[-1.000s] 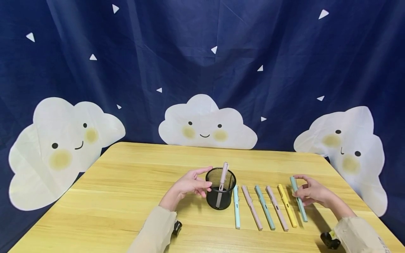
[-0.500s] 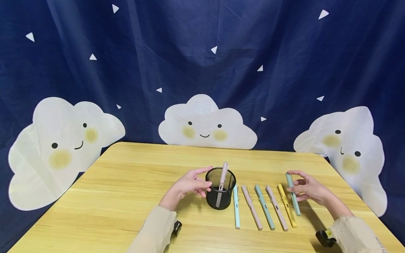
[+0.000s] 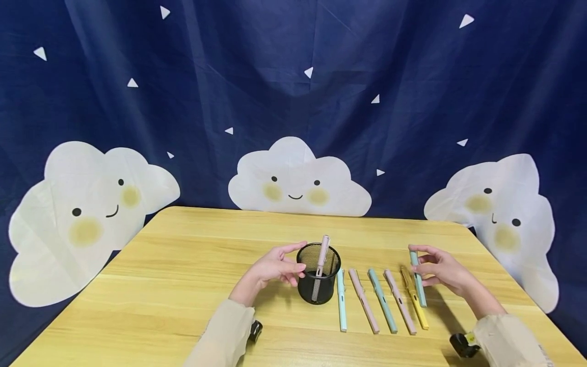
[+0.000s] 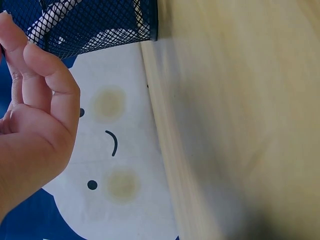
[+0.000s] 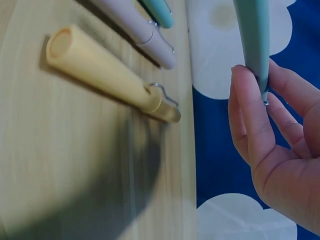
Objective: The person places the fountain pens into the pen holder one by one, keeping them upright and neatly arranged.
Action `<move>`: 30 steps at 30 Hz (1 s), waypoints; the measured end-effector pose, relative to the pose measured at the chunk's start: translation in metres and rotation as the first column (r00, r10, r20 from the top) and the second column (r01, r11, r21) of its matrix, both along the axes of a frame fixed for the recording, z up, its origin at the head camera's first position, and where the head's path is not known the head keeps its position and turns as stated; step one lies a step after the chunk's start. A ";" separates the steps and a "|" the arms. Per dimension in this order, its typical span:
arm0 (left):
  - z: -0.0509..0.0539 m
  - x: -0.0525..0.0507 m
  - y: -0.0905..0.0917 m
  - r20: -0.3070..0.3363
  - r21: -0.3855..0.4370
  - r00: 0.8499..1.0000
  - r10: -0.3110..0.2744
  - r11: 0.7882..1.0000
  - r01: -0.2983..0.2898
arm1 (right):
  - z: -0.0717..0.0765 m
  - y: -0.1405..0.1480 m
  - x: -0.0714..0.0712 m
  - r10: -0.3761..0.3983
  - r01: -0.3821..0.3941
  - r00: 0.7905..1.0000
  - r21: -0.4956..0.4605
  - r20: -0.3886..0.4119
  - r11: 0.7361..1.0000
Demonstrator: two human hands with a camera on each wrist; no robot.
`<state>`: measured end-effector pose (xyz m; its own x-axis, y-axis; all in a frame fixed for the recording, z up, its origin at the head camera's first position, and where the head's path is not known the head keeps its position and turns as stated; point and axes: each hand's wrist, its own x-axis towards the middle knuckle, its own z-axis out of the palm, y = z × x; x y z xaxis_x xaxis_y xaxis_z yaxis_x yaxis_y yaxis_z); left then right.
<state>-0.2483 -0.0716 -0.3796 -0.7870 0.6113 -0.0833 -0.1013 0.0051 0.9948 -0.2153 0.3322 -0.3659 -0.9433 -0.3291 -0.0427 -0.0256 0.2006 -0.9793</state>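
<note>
Since 1 second ago, the right hand (image 3: pixel 442 269) and its held green pen (image 3: pixel 418 279) have shifted left, close to the yellow pen (image 3: pixel 414 296). Wood of the table (image 3: pixel 151 275) stretches from the left hand (image 3: pixel 276 265) to the left edge, and from the black cup (image 3: pixel 316 290) back to the far edge. Right of the cup, 5 pens (image 3: pixel 382 300) lie with gaps between them, the yellow 1 last; 1 pink pen (image 3: pixel 323 254) leans inside the cup. Narrowly pinched, the green pen is off the table. The left thumb and index finger stand well parted, touching the cup's rim.
</note>
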 end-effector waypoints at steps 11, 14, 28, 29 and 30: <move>0.002 0.002 0.000 0.000 0.003 1.000 0.002 1.000 -0.002 | 0.010 -0.018 -0.002 -0.069 0.069 0.997 0.008 -0.043 0.998; 0.002 0.001 0.000 -0.003 0.005 1.000 0.002 1.000 -0.002 | 0.013 -0.023 -0.003 -0.076 0.076 0.996 -0.005 -0.043 0.997; -0.001 0.000 0.000 0.000 0.014 1.000 -0.004 1.000 0.004 | 0.019 -0.045 -0.007 -0.065 0.063 0.995 -0.030 -0.072 0.998; -0.001 0.000 0.000 0.001 0.014 1.000 -0.004 1.000 0.004 | 0.019 -0.047 -0.007 -0.069 0.066 0.995 -0.034 -0.074 0.997; -0.001 0.000 0.000 0.001 0.014 1.000 -0.003 1.000 0.003 | 0.019 -0.049 -0.008 -0.072 0.069 0.995 -0.038 -0.073 0.997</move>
